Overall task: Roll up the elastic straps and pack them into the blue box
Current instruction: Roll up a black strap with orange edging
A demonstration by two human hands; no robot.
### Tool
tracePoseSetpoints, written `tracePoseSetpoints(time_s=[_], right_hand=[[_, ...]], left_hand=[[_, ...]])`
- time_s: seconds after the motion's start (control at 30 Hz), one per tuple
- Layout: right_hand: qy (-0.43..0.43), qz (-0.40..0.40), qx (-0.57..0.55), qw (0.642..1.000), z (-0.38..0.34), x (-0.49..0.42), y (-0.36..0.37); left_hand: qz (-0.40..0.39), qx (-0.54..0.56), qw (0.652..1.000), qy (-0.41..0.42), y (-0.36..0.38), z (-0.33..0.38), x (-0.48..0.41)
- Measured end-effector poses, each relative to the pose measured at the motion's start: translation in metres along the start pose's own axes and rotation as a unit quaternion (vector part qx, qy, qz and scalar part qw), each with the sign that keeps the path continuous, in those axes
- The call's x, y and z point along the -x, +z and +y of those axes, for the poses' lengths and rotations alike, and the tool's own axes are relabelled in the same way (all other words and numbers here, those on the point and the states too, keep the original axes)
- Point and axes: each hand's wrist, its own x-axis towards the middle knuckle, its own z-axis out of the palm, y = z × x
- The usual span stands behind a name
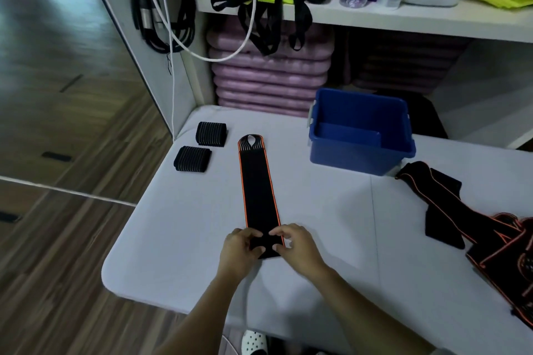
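Both hands are working the near end of the long black strap with orange edging. It is lying flat on the counter and running away toward twelve o'clock, its looped end at the far side. The left hand and the right hand are each pinching that near end, fingers curled over the first fold, so the roll looks to be just starting. The blue box is sitting at one o'clock, apparently holding no straps yet, with two rolled straps waiting at eleven o'clock and a pile of loose straps at three. The danger here, I'd say, is a crooked start: if one hand is turning faster than the other, the roll is going to cone out sideways, and springy elastic is likely to be unwinding the moment the grip loosens.
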Motion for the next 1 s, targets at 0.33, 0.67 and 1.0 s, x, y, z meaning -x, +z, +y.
tracePoseSetpoints(time_s=[0.33,0.67,1.0], right_hand=[[-0.001,0.065,-0.012,0.998,-0.001,0.004,-0.004],[0.093,0.29,-0.123,0.945,0.036,0.021,-0.101],[0.19,0.369,-0.113,0.903,0.133,0.037,-0.261]], left_hand=[[-0.004,-0.07,0.996,0.054,0.001,0.013,-0.018],[-0.076,0.081,0.987,0.119,0.056,0.132,-0.035],[-0.147,0.118,0.98,0.061,0.183,0.241,-0.065]])
